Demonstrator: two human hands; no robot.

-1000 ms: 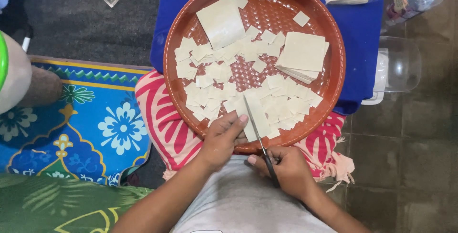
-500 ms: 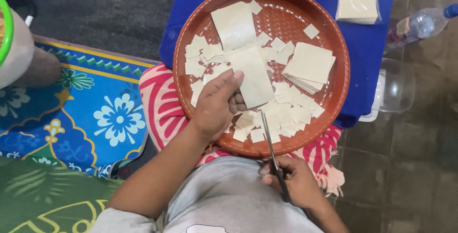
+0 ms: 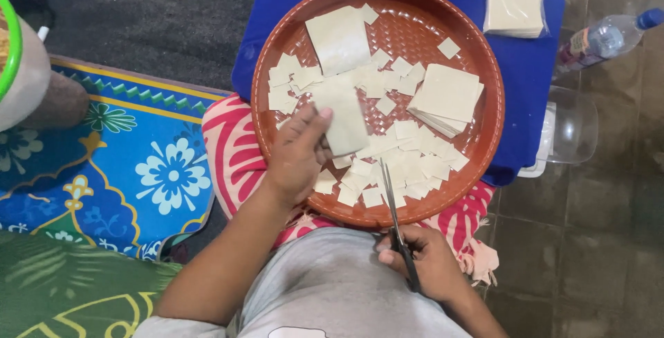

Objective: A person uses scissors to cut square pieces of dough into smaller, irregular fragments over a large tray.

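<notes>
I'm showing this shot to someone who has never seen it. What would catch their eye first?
The big round reddish-brown tray on a blue board, strewn with pale cut squares. The left hand holds a larger pale sheet over the tray's middle. The right hand, near the body, holds scissors pointing into the tray.

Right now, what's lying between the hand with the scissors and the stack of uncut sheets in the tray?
In the head view, small cut squares cover the tray between the right hand and the stack; the scissors' blades reach over them.

My left hand (image 3: 299,154) reaches up at frame centre, fingers curled, thumb pinching. My right hand (image 3: 425,262) sits lower right, closed in a grip.
</notes>
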